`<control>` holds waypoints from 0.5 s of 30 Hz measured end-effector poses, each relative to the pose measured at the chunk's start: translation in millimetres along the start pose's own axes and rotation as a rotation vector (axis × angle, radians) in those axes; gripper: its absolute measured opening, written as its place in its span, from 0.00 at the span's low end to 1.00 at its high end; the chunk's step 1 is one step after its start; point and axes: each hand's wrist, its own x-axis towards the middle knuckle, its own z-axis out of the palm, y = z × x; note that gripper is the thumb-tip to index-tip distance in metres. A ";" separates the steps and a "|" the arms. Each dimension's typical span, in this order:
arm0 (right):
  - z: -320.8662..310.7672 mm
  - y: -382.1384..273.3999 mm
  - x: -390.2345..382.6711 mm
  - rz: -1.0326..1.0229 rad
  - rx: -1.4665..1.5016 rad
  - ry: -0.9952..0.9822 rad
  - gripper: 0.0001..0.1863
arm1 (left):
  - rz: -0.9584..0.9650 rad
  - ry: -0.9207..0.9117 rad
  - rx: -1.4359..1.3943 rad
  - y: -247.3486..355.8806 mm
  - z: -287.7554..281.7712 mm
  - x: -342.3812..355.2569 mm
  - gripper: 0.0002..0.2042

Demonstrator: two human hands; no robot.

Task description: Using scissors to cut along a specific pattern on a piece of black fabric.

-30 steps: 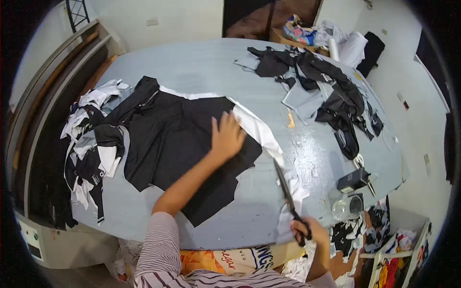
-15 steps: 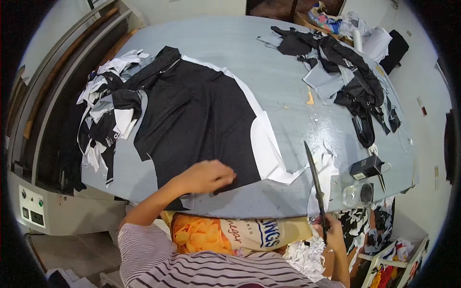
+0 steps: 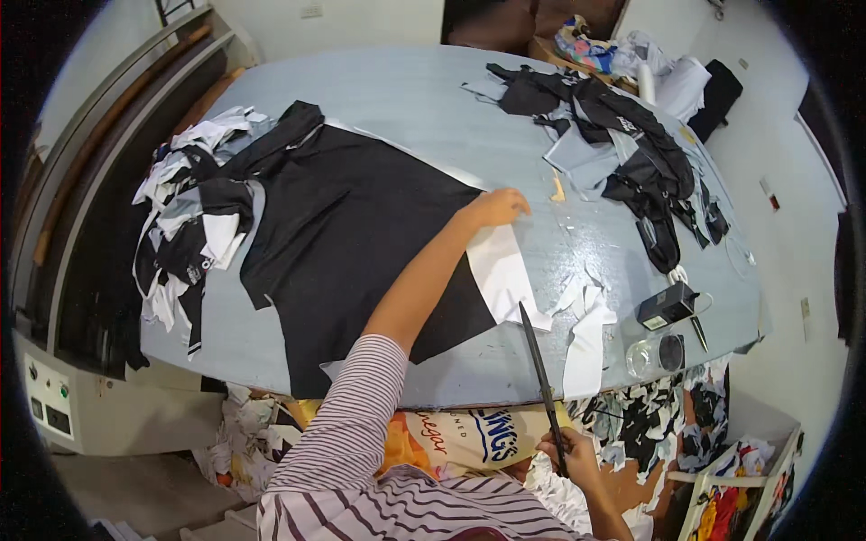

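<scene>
A large black cloth [image 3: 361,216] is spread over the table, with a white cloth piece [image 3: 496,270] showing from under its right edge. My left arm reaches across the black cloth. At its far right corner is my left hand [image 3: 499,207], fingers bent and closed on the cloth's edge; the fingertips are partly hidden. My right hand [image 3: 570,455] grips the handles of long dark scissors [image 3: 541,383] by the front edge. Their blades point away from me, and the tip lies close to the white piece. White cloth scraps [image 3: 586,338] lie just right of the blades.
Black, white and grey offcuts [image 3: 194,216] are heaped at the left, with more dark scraps [image 3: 631,144] at the far right. A black box [image 3: 666,307] and a clear cup [image 3: 649,356] stand at the right edge. Below sit a printed sack [image 3: 478,442] and scraps.
My left hand has moved away and right, from the cloth's near part to its far right corner. The cloth's far edge is now straighter. The scissors have shifted left toward the white piece.
</scene>
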 end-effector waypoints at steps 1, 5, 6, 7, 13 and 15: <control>-1.6 3.1 -3.5 0.022 0.012 -0.001 0.11 | -0.003 0.069 -0.174 2.0 3.6 4.1 0.13; -13.8 5.6 -22.8 0.120 0.080 -0.059 0.12 | 0.015 0.346 -0.240 26.2 8.7 -20.9 0.13; -17.1 3.6 -30.3 0.134 0.043 -0.051 0.16 | -0.034 0.289 -0.197 38.9 10.0 -35.0 0.13; -23.5 8.8 -36.2 0.146 0.058 -0.039 0.16 | -0.077 0.232 -0.154 52.1 12.5 -52.1 0.14; -31.3 10.5 -34.6 0.124 -0.224 -0.251 0.19 | -0.139 -0.170 0.410 100.2 7.4 -156.3 0.45; -29.5 -9.0 -22.3 0.081 -0.211 -0.315 0.18 | -0.162 -0.143 0.482 107.6 6.7 -168.9 0.46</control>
